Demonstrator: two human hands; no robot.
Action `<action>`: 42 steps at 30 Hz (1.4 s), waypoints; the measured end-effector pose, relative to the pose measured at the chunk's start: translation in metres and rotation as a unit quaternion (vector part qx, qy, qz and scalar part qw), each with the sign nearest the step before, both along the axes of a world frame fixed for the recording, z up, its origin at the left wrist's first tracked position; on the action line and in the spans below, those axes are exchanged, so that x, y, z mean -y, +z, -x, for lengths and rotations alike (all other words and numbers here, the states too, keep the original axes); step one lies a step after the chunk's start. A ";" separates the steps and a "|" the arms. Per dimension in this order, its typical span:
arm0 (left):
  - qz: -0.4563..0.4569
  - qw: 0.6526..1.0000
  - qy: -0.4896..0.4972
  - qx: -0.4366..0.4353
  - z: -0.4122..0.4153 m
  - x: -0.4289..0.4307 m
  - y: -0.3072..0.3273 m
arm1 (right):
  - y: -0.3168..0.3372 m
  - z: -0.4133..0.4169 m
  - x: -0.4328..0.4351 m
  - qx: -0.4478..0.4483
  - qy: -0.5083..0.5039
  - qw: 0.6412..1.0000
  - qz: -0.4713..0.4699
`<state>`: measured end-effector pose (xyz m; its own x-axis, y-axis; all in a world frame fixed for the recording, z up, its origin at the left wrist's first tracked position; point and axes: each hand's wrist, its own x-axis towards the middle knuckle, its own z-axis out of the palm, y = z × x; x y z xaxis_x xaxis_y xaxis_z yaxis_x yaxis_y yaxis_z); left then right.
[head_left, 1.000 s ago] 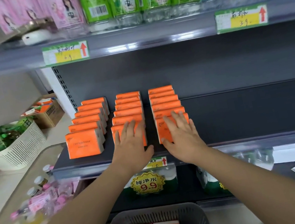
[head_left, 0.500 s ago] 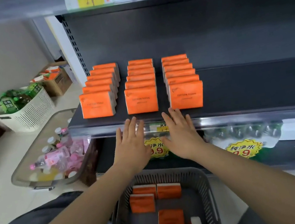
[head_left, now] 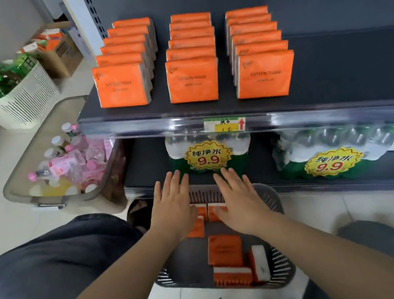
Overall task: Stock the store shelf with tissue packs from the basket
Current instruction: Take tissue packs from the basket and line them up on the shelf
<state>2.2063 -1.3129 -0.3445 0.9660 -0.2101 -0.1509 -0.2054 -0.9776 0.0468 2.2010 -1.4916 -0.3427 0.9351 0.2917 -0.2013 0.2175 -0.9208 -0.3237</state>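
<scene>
Head view, looking steeply down. Left hand at centre frame, palm down, fingers straight and slightly spread, thumb angled inward, holding nothing; forearm entering from lower left. Right hand just beside it, likewise palm down, fingers straight and loosely spread, holding nothing; forearm entering from lower right. Both hands over the far end of the basket, fingertips past its far rim; contact with the packs beneath not discernible. Basket dark and slatted, on the floor at lower centre, between two knees in dark trousers. Orange packs loose inside: two partly hidden under the hands, one flat in the middle, two more by the near wall with white edges showing. Shelf across the upper frame, carrying three rows of upright orange packs marked COTTON TISSUE, six deep each: left row, middle row, right row, set apart by narrow gaps. Price tag on the shelf's front strip, below the middle row. Water bundles with yellow 9.9 stickers on the lower ledge. Clear bin of bottles at left; white crate of green items and a cardboard box at upper left.
</scene>
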 end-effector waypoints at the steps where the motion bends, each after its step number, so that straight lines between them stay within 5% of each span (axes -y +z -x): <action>1: -0.002 1.000 0.002 -0.013 0.002 -0.001 -0.007 | -0.007 0.003 0.000 -0.008 0.003 1.000 0.003; 29: -0.067 0.977 0.017 -0.199 -0.016 -0.026 -0.177 | -0.176 -0.032 0.027 -0.207 -0.077 0.975 0.037; 42: -0.114 0.981 -0.005 -0.159 -0.036 -0.029 -0.213 | -0.213 -0.041 0.025 -0.108 -0.048 0.988 0.102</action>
